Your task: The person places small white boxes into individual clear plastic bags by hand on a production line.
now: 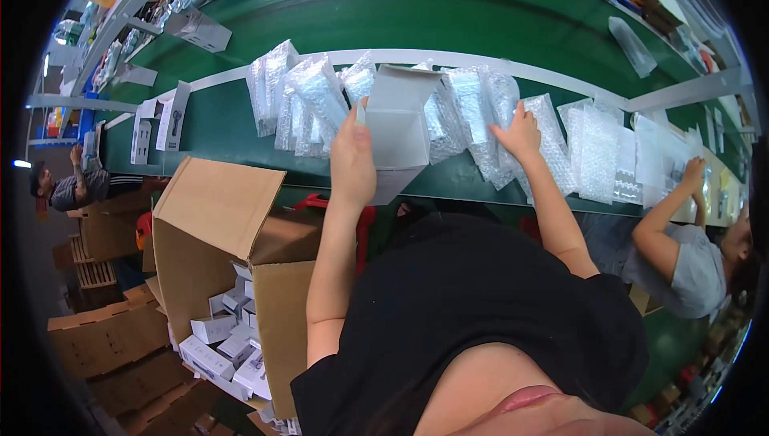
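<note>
In my left hand (353,156) is a white carton (400,138), held by its left side. Its top flap stands up, and its open mouth faces me above the bench's near edge. My right hand (519,133) reaches over the row of bubble-wrapped packs, thumb and fingers apart, touching or just above a bubble-wrapped pack (485,120). More bubble-wrapped packs (308,100) lie left of the carton, leaning on one another. Right of my right hand lies another bubble-wrapped pack (589,148). What the wrap holds is hard to make out.
A large open cardboard box (288,332) with several small white cartons (232,332) stands at my left. Two white cartons (170,120) stand on the green bench (216,128). A white rail (553,74) borders the green belt (400,4). A co-worker (681,252) works at my right.
</note>
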The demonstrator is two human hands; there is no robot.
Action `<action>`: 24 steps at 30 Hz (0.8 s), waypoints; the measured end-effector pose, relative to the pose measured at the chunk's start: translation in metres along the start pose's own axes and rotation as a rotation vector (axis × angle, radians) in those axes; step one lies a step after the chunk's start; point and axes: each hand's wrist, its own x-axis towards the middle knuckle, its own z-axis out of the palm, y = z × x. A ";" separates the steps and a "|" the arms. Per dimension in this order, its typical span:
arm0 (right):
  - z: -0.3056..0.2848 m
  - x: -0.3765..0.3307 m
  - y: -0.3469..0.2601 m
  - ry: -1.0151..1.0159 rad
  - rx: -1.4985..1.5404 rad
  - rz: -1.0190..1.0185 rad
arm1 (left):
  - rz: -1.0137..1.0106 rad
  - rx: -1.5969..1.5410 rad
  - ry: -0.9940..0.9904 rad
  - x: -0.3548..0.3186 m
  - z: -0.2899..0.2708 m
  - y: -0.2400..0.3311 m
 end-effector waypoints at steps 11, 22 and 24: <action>-0.127 0.013 0.007 -0.202 0.964 -0.251 | -0.056 -0.319 0.014 -0.011 0.020 -0.061; -0.228 -0.050 -0.176 0.043 -0.821 -1.545 | -0.331 -0.212 -0.396 0.007 0.029 -0.048; -0.225 -0.057 -0.181 0.004 -0.882 -1.606 | -0.318 -0.243 -0.393 0.006 0.028 -0.053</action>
